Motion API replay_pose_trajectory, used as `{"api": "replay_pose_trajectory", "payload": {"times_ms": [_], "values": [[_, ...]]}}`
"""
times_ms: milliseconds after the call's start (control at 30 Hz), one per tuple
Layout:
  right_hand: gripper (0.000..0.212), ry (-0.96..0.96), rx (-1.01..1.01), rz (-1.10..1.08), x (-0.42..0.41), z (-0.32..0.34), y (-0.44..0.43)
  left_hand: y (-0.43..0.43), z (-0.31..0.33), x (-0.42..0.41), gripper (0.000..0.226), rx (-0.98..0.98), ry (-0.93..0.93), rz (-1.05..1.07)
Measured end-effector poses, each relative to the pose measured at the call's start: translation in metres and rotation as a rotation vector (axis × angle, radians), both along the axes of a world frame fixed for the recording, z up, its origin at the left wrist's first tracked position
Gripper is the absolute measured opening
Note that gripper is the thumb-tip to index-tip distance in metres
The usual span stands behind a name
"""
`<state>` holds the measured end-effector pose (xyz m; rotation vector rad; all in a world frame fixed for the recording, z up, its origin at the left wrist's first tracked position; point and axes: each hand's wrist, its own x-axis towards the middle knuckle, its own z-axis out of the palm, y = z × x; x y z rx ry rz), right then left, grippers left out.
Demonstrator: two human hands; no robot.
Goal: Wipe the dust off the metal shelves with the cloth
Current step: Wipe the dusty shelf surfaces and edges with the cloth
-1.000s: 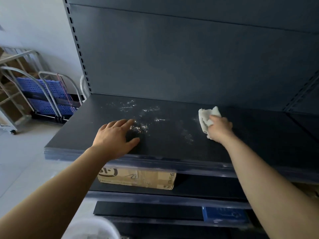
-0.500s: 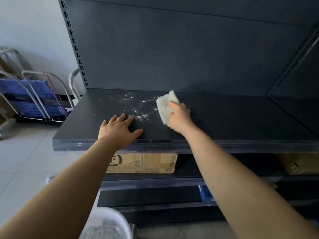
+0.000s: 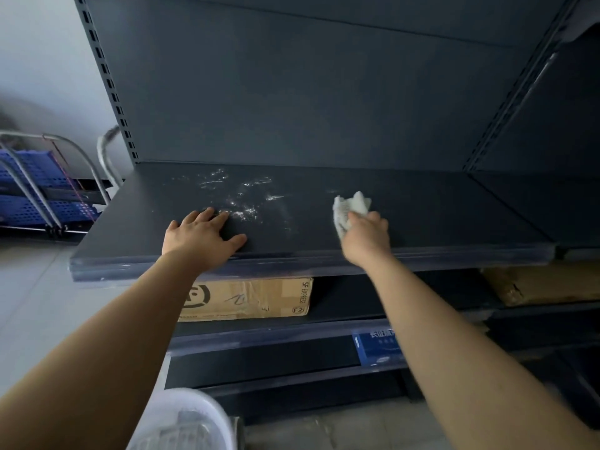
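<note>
Since half a second ago, the cloth (image 3: 350, 207) has been carried rightward, away from the white dust smears (image 3: 242, 198). It is bunched in the closed right hand (image 3: 365, 240) on the dark metal shelf (image 3: 454, 216). Flat near the front edge, the left hand (image 3: 201, 238) is laid with fingers spread, fingertips just beside the dust. A cardboard box (image 3: 246, 298) is seen on the shelf below.

Daylight is being thrown in from the left of the frame, leaving the right side dim. Straight lines are being bent at the edges, and the white basket (image 3: 181, 420) at bottom is being blurred.
</note>
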<state>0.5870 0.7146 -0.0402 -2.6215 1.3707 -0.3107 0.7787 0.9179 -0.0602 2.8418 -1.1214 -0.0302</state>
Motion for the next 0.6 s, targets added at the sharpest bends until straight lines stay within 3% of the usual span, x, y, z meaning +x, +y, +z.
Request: {"api": "replay_pose_trajectory", "payload": {"times_ms": [167,300,367,500,600], "values": [[0.04,-0.086,0.038,0.185,0.045,-0.005,0.058,-0.001,0.002,-0.001,0.077,0.004,0.006,0.022],[0.046,-0.288,0.315,0.289,0.062,-0.003,0.066,-0.001,0.001,0.0,0.073,0.015,0.018,0.03],[0.052,-0.426,0.366,0.271,0.054,0.002,0.048,0.0,0.002,0.0,0.07,0.005,0.013,0.027],[0.048,-0.468,0.325,0.132,0.024,0.016,-0.018,0.0,0.002,0.002,0.067,-0.022,0.007,0.043],[0.03,-0.716,0.576,0.065,0.0,0.023,-0.049,-0.001,0.001,0.002,0.066,-0.013,0.006,0.054]]}}
